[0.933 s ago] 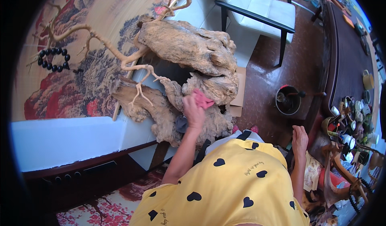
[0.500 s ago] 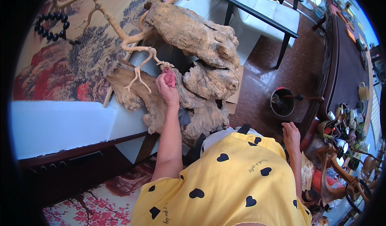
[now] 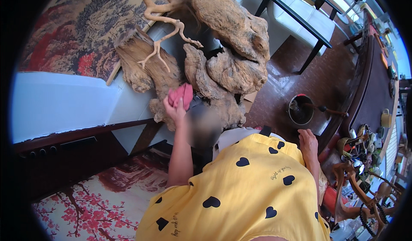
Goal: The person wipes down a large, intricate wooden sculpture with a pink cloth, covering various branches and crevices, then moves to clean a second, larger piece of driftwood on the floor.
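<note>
A crumpled pinkish-red cloth (image 3: 182,96) is gripped in my left hand (image 3: 174,112), which lies against the lower part of a large piece of gnarled driftwood (image 3: 240,69). Above that hand, a pale thin branch (image 3: 157,43) with forked tips reaches across the wood. Something dark grey shows just right of the cloth, beside a smeared patch that I cannot make out. My right hand (image 3: 308,141) hangs at my right side, holding nothing, its fingers loosely bent and near a dark table edge.
A round bin (image 3: 301,109) stands on the brown floor, with a brown stick-like piece across its rim. A white chair with black arms (image 3: 304,18) is behind. To the right runs a dark long table (image 3: 365,95) crowded with cups and small items. Painted panels (image 3: 98,30) lie left.
My left hand has moved down the driftwood with the cloth, away from the branch tips. The view has shifted, and the driftwood sits higher in it. My right hand stays at my side.
</note>
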Demonstrator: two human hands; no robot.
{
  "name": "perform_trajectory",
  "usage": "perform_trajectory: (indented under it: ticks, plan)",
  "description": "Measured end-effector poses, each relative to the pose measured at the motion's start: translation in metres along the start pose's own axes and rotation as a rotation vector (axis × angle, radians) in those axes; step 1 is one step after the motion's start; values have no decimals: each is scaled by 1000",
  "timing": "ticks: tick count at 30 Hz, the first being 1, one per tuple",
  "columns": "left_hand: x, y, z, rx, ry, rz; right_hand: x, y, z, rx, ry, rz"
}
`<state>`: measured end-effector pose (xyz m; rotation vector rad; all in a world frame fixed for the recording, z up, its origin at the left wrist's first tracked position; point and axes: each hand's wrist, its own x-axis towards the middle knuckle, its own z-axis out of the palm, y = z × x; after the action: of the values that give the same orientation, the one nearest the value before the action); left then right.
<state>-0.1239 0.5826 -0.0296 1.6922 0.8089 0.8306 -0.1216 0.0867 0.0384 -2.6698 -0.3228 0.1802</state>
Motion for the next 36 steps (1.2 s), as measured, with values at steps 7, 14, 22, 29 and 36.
perform_trajectory:
  ticks: [7, 14, 22, 29, 36]
  plan:
    - [-121, -34, -36, 580, -47, -196, -5, 6, -9, -79, -85, -8]
    - [-119, -58, 27, 357, -516, 506, 17, -9, -24, -163, -156, -69]
    - [-84, -79, 47, 598, -900, 1035, 23, -14, -28, -199, -214, -149]
    - [-118, -38, -30, 744, -1095, 339, 37, -23, -24, -145, -253, -183]
    - [-118, -60, 64, 482, -955, 862, 83, -70, 1, -107, -349, -405]
